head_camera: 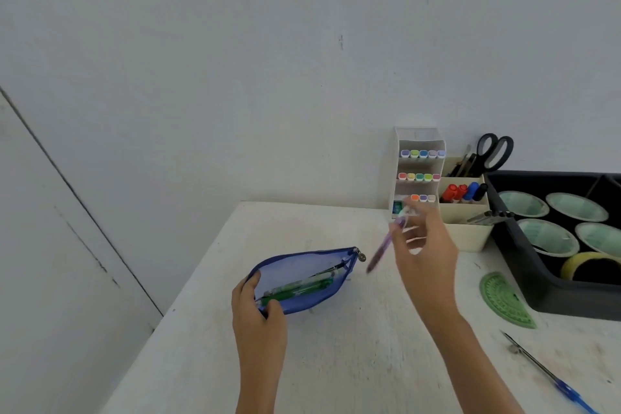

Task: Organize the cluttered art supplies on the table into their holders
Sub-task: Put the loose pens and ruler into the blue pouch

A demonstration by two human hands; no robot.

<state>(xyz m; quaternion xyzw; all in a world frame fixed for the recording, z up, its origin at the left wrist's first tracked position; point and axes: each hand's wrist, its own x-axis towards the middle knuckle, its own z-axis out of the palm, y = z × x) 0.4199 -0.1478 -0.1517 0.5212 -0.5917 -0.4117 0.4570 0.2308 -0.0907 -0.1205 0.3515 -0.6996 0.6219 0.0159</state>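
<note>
Gripped blue mesh pouch at near end with left hand on white table; pinched blurred purple pen in right hand, above table, just right of zipper pull.

— Where's the pouch?
— On the table. Marker rack at its 1 o'clock, against the wall; tray at 3 o'clock, 4 bowls in it; protractor just before the tray.
</note>
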